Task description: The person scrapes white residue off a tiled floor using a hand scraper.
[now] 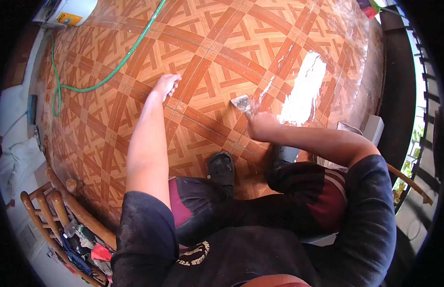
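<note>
My right hand [264, 126] is wrapped around the handle of a putty knife [241, 103]. Its wide, stained metal blade points up and left, low over the tiled floor [193, 76]. Out to the left, my left hand [167, 87] hovers over the floor with its fingers curled in and nothing visible in them. The tiles have a brown, wood-like basket pattern with darker bands. Just right of the knife, a bright white glare [304, 88] lies across the tiles, with smaller streaks beside it.
A green hose [121, 63] loops over the floor at upper left, near a white bucket [76, 12] with a yellow label. At lower left stands a wooden chair [54, 205] with assorted items on it. My dark shoe [221, 168] rests on the tiles between my arms.
</note>
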A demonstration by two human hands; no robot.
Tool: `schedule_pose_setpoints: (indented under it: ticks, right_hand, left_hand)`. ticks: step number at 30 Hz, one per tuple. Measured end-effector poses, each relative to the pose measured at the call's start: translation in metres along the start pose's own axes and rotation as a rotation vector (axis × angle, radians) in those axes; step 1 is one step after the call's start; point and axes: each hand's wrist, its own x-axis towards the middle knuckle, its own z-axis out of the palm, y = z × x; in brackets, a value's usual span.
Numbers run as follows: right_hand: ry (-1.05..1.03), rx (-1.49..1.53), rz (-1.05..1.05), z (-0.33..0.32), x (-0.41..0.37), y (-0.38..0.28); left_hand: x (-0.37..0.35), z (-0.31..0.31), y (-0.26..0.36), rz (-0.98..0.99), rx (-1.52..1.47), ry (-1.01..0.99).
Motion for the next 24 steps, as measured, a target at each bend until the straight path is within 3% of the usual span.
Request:
schedule_pose_setpoints:
  ticks: [4, 9, 11, 13, 15, 16, 19, 20, 22, 24]
  right_hand:
    - [0.063, -0.026, 0.006, -0.01, 0.045, -0.003]
    - [0.398, 0.088, 0.088, -0.089, 0.132, 0.017]
    - [0.302, 0.133, 0.13, -0.104, 0.128, 0.01]
    - [0.269, 0.085, 0.173, -0.077, 0.149, 0.015]
    - [0.324, 0.008, 0.093, -0.054, 0.112, -0.002]
    - [0.189, -0.024, -0.001, -0.043, 0.092, -0.009]
    - [0.135, -0.162, -0.182, 0.013, 0.042, -0.035]
    - [0.203, -0.183, -0.175, 0.047, 0.038, -0.045]
    - [0.051, -0.462, -0.386, 0.083, 0.036, -0.057]
    - [0.101, -0.423, -0.367, 0.091, 0.053, -0.055]
  left_hand:
    - [-0.009, 0.01, 0.01, 0.014, 0.03, -0.021]
    - [-0.014, -0.009, -0.01, 0.059, 0.043, -0.044]
    - [-0.012, -0.015, -0.019, 0.11, 0.008, -0.086]
    - [-0.023, -0.011, -0.014, 0.031, -0.011, -0.027]
    - [-0.011, -0.027, -0.029, 0.047, 0.022, -0.069]
    - [-0.007, -0.029, -0.033, -0.014, 0.009, -0.011]
    - [-0.005, -0.028, -0.028, -0.035, 0.0, 0.003]
    - [-0.004, -0.022, -0.022, -0.04, 0.003, 0.0]
    - [0.005, -0.012, -0.021, -0.039, 0.003, -0.058]
    - [0.012, 0.005, -0.012, -0.038, -0.021, -0.071]
